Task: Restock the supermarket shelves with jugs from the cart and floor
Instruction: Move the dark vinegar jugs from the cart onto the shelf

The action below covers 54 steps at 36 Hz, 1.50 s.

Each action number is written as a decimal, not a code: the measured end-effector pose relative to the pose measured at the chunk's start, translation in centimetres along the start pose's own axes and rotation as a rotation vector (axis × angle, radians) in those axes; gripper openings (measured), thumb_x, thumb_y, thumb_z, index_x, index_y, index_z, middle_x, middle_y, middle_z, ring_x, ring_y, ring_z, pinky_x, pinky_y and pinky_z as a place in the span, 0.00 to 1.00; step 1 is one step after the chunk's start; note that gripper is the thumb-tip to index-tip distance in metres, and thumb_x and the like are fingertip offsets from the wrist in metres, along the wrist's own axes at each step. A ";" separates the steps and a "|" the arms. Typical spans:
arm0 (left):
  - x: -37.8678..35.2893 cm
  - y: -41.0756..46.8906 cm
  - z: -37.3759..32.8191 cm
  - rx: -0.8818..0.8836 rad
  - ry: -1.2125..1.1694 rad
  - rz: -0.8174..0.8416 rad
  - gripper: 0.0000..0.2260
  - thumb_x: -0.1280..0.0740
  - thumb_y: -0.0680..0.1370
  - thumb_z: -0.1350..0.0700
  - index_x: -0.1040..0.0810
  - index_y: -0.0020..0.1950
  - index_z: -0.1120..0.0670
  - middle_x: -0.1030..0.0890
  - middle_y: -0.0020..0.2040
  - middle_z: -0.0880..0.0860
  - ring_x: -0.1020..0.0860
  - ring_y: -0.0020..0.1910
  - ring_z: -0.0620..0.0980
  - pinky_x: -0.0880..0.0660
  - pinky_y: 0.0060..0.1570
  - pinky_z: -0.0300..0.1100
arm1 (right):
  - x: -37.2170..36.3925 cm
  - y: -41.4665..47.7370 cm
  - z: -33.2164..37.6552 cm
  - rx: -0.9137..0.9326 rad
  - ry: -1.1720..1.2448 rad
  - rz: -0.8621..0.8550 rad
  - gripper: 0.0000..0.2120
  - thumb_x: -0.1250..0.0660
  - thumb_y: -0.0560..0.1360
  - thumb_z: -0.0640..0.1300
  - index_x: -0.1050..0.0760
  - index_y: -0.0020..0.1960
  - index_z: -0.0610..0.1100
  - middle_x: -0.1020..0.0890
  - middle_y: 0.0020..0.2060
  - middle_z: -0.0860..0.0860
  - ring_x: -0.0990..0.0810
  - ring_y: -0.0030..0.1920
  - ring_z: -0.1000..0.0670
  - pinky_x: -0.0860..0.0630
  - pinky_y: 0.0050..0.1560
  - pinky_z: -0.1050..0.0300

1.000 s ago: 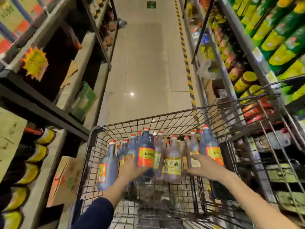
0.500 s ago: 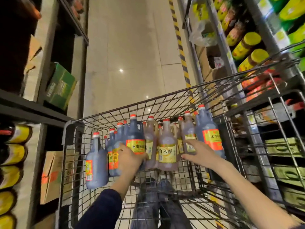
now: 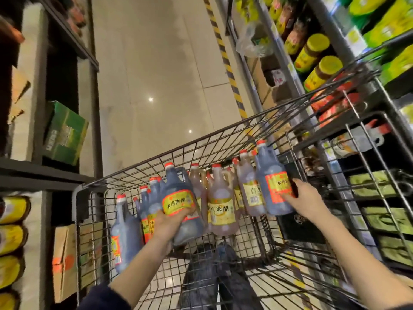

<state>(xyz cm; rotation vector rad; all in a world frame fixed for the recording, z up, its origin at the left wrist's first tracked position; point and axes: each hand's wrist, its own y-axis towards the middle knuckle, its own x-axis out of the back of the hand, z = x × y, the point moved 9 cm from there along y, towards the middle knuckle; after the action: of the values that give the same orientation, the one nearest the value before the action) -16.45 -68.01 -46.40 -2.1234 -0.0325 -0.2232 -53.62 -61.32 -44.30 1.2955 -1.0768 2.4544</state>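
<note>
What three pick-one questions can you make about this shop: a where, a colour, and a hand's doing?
1. Where is the right hand? A. on the rightmost dark plastic jug in the wire metal cart B. on a shelf C. on the floor
2. What colour are the jug caps? A. blue B. red C. green
3. What is the left hand doing? A. hanging empty B. gripping a dark yellow-labelled plastic jug C. waving
Answers: 1A, it clasps that jug; 2B, all visible caps are red; 3B, it wraps the jug's body.

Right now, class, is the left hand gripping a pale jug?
No, the left hand grips a dark jug with a yellow label; the pale jugs stand beside it in the cart.
</note>
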 end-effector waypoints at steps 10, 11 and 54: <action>0.3 -1.3 -1.2 -0.011 -0.035 0.066 0.11 0.26 0.70 0.66 0.24 0.47 0.56 0.18 0.41 0.56 0.20 0.39 0.53 0.25 0.36 0.43 | -1.4 0.3 -1.5 -0.142 0.197 -0.073 0.15 0.27 0.71 0.43 0.22 0.53 0.35 0.17 0.44 0.38 0.20 0.47 0.38 0.31 0.42 0.53; 0.4 -1.3 -1.2 -0.012 -0.026 0.066 0.12 0.26 0.69 0.66 0.24 0.48 0.57 0.18 0.42 0.56 0.20 0.39 0.53 0.25 0.36 0.43 | -1.3 0.1 -1.4 -0.147 0.205 -0.085 0.16 0.25 0.70 0.43 0.21 0.52 0.35 0.17 0.43 0.38 0.19 0.46 0.38 0.29 0.43 0.52; 0.1 -3.9 0.9 0.009 -0.075 0.077 0.21 0.24 0.67 0.64 0.25 0.57 0.57 0.16 0.48 0.57 0.18 0.46 0.54 0.22 0.40 0.44 | -7.5 1.5 0.0 -0.515 1.070 0.213 0.20 0.23 0.65 0.38 0.26 0.54 0.37 0.18 0.47 0.43 0.19 0.38 0.48 0.22 0.34 0.57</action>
<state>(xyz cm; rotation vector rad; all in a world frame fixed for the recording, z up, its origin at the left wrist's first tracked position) -16.68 -65.17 -43.58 -2.1190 0.0037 -0.0973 -49.71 -61.01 -50.88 -0.3027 -1.3406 2.1967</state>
